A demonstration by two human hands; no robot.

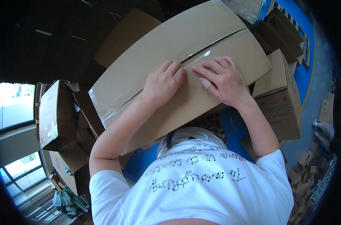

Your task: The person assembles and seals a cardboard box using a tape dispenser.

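Observation:
A large brown cardboard box lies across the view in front of me, its top flaps meeting along a slanting seam. Glossy clear tape shows along part of that seam and at the box's left edge. My left hand rests at the middle of the seam, its fingers curled and pressed together; whatever they pinch, if anything, is hidden. Just to its right, my right hand lies on the near flap with fingers spread and nothing visible in them. A pale wrap circles the right thumb.
A printed carton stands close against the box's right side. Several open cartons are stacked at the left, and brown cardboard leans behind. A jumble of small cardboard pieces covers the lower right. Another person's hand shows at far right.

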